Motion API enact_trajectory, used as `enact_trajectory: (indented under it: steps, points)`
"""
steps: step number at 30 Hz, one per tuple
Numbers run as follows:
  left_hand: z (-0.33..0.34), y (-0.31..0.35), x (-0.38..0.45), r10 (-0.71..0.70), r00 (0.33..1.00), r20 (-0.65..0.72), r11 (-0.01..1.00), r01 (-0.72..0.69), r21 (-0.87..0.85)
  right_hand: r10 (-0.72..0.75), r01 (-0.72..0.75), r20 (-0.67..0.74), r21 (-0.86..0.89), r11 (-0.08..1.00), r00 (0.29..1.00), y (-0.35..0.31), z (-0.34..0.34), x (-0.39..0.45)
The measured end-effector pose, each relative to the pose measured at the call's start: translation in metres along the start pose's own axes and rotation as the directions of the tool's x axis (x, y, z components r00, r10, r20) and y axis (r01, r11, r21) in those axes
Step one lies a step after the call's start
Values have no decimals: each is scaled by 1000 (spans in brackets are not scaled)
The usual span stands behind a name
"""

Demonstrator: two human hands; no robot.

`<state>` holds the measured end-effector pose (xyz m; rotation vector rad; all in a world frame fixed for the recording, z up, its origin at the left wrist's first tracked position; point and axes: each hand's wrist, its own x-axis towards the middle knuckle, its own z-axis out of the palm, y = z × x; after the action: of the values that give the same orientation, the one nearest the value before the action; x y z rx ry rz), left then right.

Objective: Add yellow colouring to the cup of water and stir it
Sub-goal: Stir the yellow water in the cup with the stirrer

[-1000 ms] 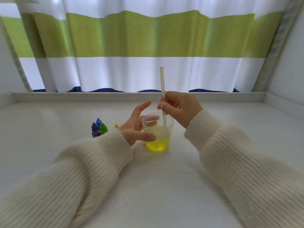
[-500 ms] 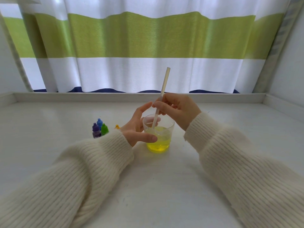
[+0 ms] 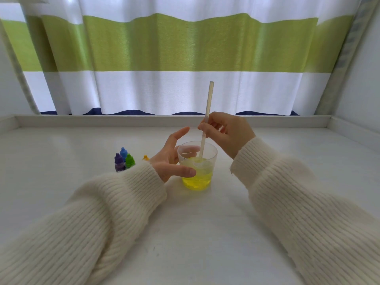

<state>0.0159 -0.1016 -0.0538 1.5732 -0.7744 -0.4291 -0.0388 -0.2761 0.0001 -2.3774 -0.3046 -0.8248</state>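
Observation:
A clear plastic cup (image 3: 205, 173) of yellow water stands on the white table. A pale straw (image 3: 208, 108) stands in it, leaning a little to the right, its lower end in the water. My right hand (image 3: 228, 133) pinches the straw above the cup. My left hand (image 3: 167, 159) steadies the cup from the left, thumb on the near wall and a finger seen through the far wall; the index finger points up, off the cup. The yellow colouring bottle (image 3: 145, 157) shows only its cap, behind my left wrist.
Purple (image 3: 119, 163), blue (image 3: 123, 151) and green (image 3: 130, 160) dropper bottles stand close together left of my left hand. A raised white ledge (image 3: 102, 120) runs along the back, with a green and white curtain behind it. Walls close in on both sides.
The straw has swung in the cup: upright, then tilted strongly right, now closer to upright again. My right hand moved with it. The left hand and cup stayed in place.

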Motion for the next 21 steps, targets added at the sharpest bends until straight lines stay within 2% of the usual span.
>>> enact_trajectory:
  steps: [5,21]
  points:
    - [2,2,-1,-1,1000,-20,1000,0,-11,15,-15,11,-2,1000,1000,-2,-2,-1]
    - [3,4,-1,-13,1000,-9,1000,13,-3,61,-79,76,264,961,995,-13,1,-5]
